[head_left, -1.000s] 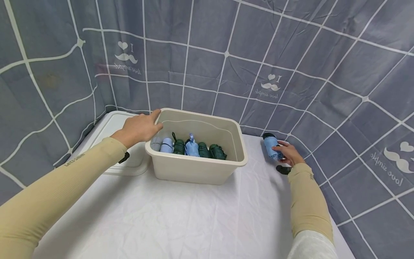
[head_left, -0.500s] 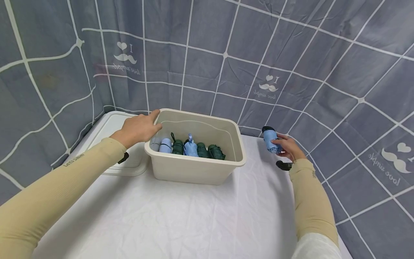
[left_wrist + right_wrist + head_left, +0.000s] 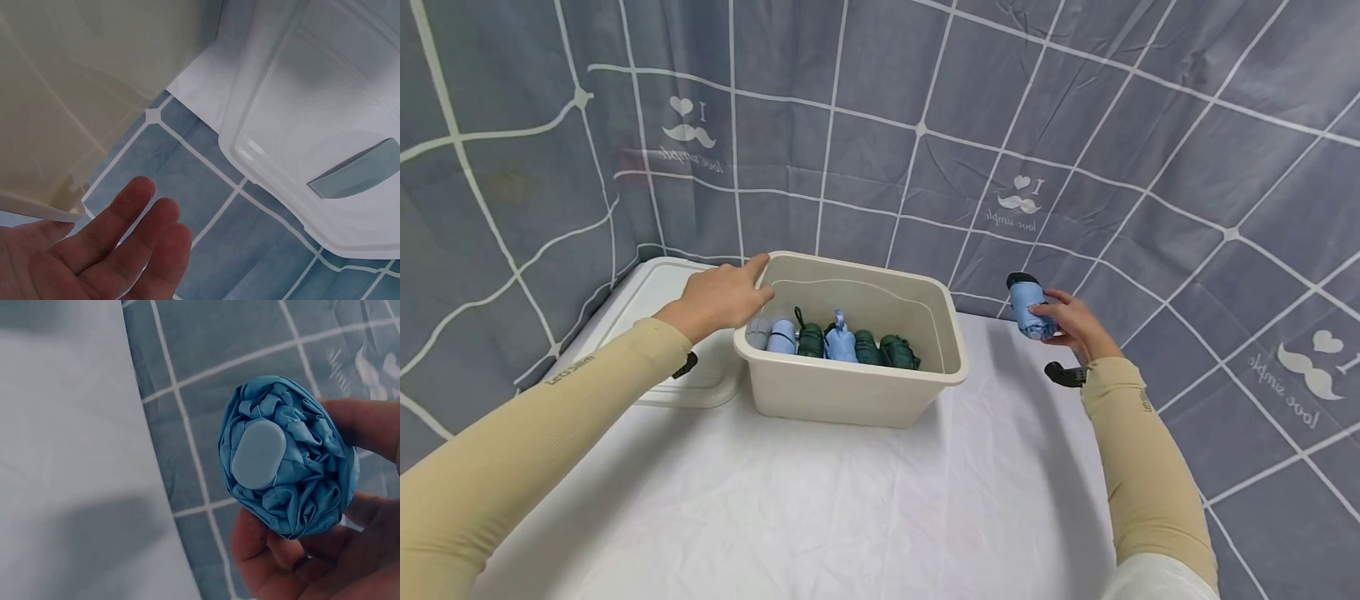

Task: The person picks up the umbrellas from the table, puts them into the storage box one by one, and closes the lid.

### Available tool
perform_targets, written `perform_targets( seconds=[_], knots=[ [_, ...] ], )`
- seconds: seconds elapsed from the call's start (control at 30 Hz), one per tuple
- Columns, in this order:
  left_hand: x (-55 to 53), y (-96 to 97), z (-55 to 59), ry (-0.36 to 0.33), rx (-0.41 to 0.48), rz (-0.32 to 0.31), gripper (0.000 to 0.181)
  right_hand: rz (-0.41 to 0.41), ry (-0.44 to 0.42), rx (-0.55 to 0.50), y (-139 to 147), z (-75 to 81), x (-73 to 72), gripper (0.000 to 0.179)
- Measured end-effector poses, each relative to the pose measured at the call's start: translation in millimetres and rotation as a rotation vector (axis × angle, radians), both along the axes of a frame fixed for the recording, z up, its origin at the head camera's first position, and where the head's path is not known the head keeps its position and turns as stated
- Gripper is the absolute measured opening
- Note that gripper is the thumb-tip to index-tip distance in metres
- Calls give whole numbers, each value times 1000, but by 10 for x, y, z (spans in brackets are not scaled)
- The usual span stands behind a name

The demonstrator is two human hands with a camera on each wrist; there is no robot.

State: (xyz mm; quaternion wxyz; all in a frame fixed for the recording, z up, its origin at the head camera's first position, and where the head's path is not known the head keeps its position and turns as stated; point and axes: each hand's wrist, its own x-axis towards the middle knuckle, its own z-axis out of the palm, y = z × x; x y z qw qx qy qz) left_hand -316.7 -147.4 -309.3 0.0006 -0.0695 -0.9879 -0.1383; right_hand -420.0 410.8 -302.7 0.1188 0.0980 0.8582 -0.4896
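Observation:
In the head view, my right hand (image 3: 1075,321) holds a folded light-blue umbrella (image 3: 1030,310) with a black end, above the table at the right. The right wrist view shows the umbrella's (image 3: 312,469) crumpled cloth and pale oval end cap, with thumb and fingers around it. My left hand (image 3: 721,297) rests on the left rim of a beige plastic bin (image 3: 842,392). Seen from the left wrist, its fingers (image 3: 128,225) extend loosely outside the bin. Inside the bin, several rolled umbrellas (image 3: 840,342), light blue and dark green, lie in a row.
A white lid (image 3: 700,387) lies on the table left of the bin, partly under my left arm. White cloth (image 3: 850,508) covers the table. Grey curtains (image 3: 880,150) with white grid lines stand close behind the bin and along both sides.
My right hand has lifted the blue umbrella up off the table by the right curtain. My left hand stays on the bin rim, and the bin's contents look the same.

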Motion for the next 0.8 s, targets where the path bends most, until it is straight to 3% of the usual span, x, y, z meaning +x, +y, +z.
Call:
perform_targets(
  seconds=[0.53, 0.8],
  knots=[
    [-10, -8, -6, -3, -5, -7, 67, 74, 55, 73, -464, 642, 215, 84],
    [-5, -26, 5, -6, -15, -7, 67, 135, 66, 30, -728, 859, 344, 85]
  ],
)
